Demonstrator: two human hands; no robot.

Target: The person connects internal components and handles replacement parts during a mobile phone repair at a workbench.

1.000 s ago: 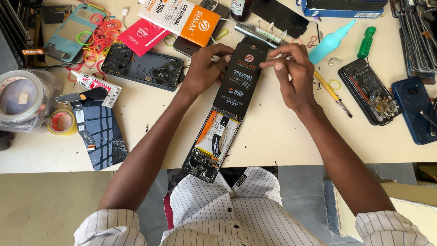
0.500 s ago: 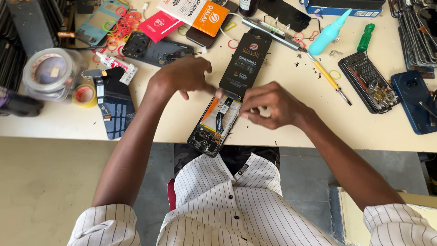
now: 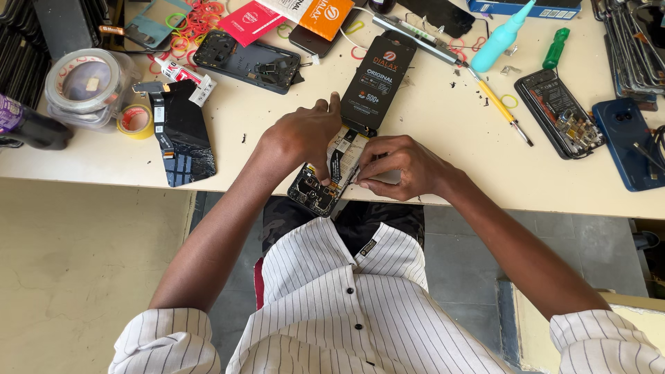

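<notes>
Opened black phone body (image 3: pixel 324 181) at centre is pinched by left hand (image 3: pixel 299 135) and right hand (image 3: pixel 402 168) at table edge (image 3: pixel 554 204); black battery pack (image 3: pixel 379 79) is touched above; yellow-handled screwdriver (image 3: pixel 500 105) lies right.

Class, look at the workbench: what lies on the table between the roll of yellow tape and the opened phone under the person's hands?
In the head view, a cracked black phone screen panel lies between the yellow tape roll and the opened phone; the rest is bare tabletop.

opened phone (image 3: pixel 325 181) half hidden under hands
</notes>
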